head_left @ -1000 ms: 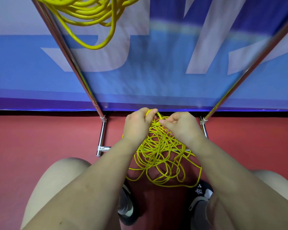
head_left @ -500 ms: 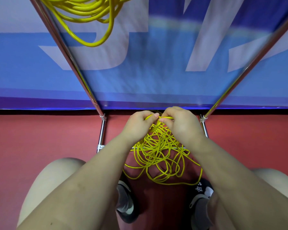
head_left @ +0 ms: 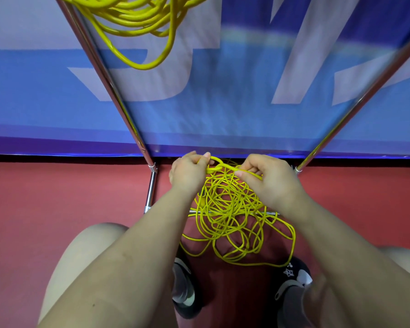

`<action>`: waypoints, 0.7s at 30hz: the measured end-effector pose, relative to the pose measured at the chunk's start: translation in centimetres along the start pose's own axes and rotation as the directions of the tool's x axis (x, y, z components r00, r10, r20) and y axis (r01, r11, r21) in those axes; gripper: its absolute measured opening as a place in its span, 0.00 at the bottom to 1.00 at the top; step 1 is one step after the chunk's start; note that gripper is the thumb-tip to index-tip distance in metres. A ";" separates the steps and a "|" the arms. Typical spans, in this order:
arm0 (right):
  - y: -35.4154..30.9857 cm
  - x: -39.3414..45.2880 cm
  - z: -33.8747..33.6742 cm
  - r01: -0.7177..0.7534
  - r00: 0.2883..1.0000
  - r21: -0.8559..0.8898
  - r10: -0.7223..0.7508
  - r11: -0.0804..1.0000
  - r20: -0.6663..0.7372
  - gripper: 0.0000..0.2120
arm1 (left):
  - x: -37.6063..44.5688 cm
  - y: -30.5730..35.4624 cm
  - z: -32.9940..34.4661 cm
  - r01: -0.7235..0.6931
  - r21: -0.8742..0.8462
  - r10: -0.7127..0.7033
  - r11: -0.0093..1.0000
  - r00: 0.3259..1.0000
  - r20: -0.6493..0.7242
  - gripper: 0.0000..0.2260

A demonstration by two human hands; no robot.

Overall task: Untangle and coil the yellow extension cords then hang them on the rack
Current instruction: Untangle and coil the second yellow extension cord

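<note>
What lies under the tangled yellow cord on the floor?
Under the tangled thin yellow cord show the red floor and the chrome rack's low crossbar, which the strands partly cover. The cord's ends are not visible.

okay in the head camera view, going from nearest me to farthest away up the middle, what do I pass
Dark shoes on the red floor → loose tangled pile of thin yellow cord → left hand and right hand, side by side, gripping cord at the pile's far edge → blue and white banner → coiled thick yellow cord hanging on the chrome rack.

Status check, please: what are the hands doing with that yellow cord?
Left hand and right hand pinching tangled cord. One coil hangs on rack. Nothing blocking.
</note>
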State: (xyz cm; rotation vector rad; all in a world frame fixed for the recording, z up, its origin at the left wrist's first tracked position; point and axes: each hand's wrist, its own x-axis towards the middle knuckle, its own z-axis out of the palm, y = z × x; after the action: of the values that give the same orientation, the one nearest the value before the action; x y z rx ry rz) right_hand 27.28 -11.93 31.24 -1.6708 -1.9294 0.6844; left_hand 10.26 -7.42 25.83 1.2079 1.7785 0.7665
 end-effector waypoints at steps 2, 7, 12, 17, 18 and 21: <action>0.1 -0.3 -0.3 0.016 1.000 0.015 -0.016 1.000 -0.003 0.07 | 0.1 0.1 -0.2 -0.030 0.001 0.030 1.000 0.999 -0.043 0.14; 0.7 -0.9 -0.8 0.025 1.000 0.084 -0.025 0.996 0.003 0.04 | -0.2 0.6 -0.3 -0.085 -0.123 0.076 0.989 0.994 -0.074 0.14; 2.1 -1.2 -0.4 -0.132 0.982 0.151 0.109 0.980 0.152 0.11 | -1.1 1.2 -0.2 -0.205 -0.024 0.203 0.978 0.975 -0.088 0.11; 0.9 -0.3 0.8 -0.299 0.952 0.429 0.235 0.853 0.196 0.06 | -2.2 1.7 0.1 -0.347 0.154 0.365 0.925 0.925 -0.109 0.11; 0.6 0.0 1.1 -0.301 0.953 0.446 0.248 0.843 0.174 0.05 | -2.3 1.7 0.3 -0.386 0.184 0.408 0.904 0.907 -0.100 0.11; 0.5 0.3 1.9 -0.338 0.941 0.460 0.312 0.821 0.133 0.08 | -2.4 1.4 0.7 -0.434 0.239 0.465 0.869 0.880 -0.092 0.11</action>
State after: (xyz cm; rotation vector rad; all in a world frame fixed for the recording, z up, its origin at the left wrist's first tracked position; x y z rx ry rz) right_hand 26.38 -11.69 29.54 -1.6721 -1.3509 1.2351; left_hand 11.95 -9.18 27.34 1.7928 1.7460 0.9689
